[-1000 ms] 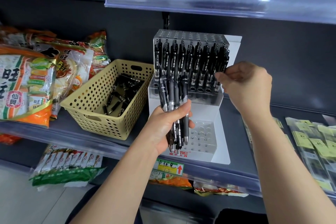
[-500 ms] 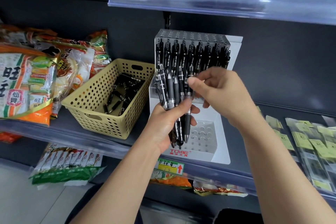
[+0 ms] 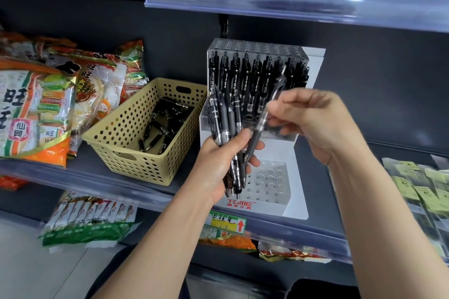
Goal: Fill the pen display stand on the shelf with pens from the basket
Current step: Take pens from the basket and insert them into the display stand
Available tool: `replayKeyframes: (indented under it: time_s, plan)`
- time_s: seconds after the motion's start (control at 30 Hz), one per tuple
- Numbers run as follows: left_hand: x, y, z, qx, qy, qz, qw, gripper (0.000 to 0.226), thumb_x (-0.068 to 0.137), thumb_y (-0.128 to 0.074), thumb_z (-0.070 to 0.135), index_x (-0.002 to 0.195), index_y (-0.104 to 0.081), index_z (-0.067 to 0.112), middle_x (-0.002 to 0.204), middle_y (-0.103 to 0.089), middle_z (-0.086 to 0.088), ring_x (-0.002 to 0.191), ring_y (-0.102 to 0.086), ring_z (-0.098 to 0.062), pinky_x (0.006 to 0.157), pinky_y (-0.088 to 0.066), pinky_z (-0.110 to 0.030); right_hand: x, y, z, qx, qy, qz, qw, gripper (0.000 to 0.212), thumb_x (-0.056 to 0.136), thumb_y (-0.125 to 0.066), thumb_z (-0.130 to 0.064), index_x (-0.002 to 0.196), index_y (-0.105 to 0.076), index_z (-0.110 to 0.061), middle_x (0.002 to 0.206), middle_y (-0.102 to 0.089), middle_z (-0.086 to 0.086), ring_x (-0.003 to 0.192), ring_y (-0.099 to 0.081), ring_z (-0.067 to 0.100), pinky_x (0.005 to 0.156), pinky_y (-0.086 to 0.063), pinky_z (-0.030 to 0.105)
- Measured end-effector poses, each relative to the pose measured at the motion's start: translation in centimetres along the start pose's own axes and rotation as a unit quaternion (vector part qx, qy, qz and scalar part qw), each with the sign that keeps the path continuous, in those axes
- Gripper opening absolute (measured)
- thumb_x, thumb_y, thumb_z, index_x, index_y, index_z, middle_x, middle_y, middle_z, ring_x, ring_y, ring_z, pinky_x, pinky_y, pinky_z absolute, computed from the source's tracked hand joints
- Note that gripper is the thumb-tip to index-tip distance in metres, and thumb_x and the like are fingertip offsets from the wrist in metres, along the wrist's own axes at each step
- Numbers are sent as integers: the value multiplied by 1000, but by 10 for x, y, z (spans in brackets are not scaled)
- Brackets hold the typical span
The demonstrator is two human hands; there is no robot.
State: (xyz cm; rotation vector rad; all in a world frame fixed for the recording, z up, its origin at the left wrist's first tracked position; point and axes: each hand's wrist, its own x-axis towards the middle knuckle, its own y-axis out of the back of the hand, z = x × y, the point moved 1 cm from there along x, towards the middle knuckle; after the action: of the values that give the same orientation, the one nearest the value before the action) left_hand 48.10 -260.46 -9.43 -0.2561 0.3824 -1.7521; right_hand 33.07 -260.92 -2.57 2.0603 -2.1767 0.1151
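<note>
A clear acrylic pen display stand [image 3: 295, 204] stands on the shelf, its upper tier lined with black pens and its lower front tier showing bare holes. In front of it my left hand [image 3: 220, 165] grips a bundle of black pens [image 3: 224, 124], tips down. My right hand [image 3: 313, 119] pinches a single black pen [image 3: 266, 116], tilted, its tip still near the bundle and its clip end up by the stand's upper row. A yellow perforated basket [image 3: 126, 150] to the left holds several more black pens [image 3: 160, 131].
Snack bags [image 3: 36, 109] crowd the shelf left of the basket. Packets in clear sleeves [image 3: 418, 187] lie on the shelf at the right. A clear price rail [image 3: 291, 230] with a yellow label runs along the shelf's front edge. Another shelf hangs overhead.
My right hand came back from the stand's right end to the bundle, pinched one pen and is lifting it out to the right. My left hand kept holding the bundle.
</note>
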Motion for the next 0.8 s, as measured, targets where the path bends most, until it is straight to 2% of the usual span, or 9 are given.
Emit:
replayKeyframes:
  time_s: [0.07, 0.13, 0.27, 0.4, 0.53, 0.67, 0.8]
  plan:
    - [0, 2, -1, 6, 9, 17, 1000, 9, 89, -61, 17, 88, -63, 9, 81, -73, -10, 52, -60, -19, 47, -44, -26, 2, 6, -5, 6, 50, 95, 994, 16, 71, -77, -7, 76, -64, -15, 60, -70, -1, 53, -63, 11, 45, -47, 19]
    - [1, 3, -2, 17, 11, 20, 1000, 10, 89, -61, 18, 92, -62, 9, 85, -73, -9, 55, -61, -18, 46, -44, -25, 2, 12, -9, -42, 107, 173, 978, 18, 76, -77, -9, 75, -62, -18, 61, -70, -3, 55, -65, 10, 50, -50, 21]
    - [1, 5, -3, 23, 13, 35, 999, 13, 87, -64, 18, 95, -61, 8, 83, -71, -7, 58, -60, -17, 48, -46, -27, 2, 16, -7, -124, 165, 262, 943, 19, 76, -77, -22, 68, -61, -25, 70, -70, 2, 67, -70, 20, 67, -58, 43]
    - [1, 5, -3, 19, 16, 42, 999, 12, 87, -64, 17, 94, -61, 8, 79, -68, -5, 58, -59, -16, 49, -46, -27, 1, 12, -7, -152, 188, 288, 927, 17, 79, -75, -23, 71, -60, -24, 72, -69, -2, 68, -68, 18, 69, -57, 43]
    - [2, 5, -2, 12, 17, 45, 999, 10, 86, -64, 17, 92, -62, 9, 78, -69, -5, 57, -59, -17, 49, -47, -28, 1, 6, -6, -219, 176, 301, 911, 13, 80, -73, -26, 75, -64, -19, 68, -65, -12, 64, -64, 13, 69, -54, 34]
    - [2, 6, -2, 12, 16, 44, 999, 12, 86, -65, 17, 94, -61, 8, 78, -68, -5, 57, -59, -17, 49, -47, -28, 0, 1, -2, -287, 138, 305, 897, 14, 81, -69, -32, 74, -62, -22, 61, -56, -20, 64, -57, 12, 65, -41, 25]
    - [2, 6, -3, 13, 14, 42, 999, 11, 87, -64, 17, 93, -61, 9, 77, -68, -4, 58, -59, -17, 51, -46, -29, 2, 1, 2, -353, 115, 289, 882, 11, 81, -68, -35, 78, -67, -24, 61, -55, -14, 66, -56, 16, 63, -34, 24]
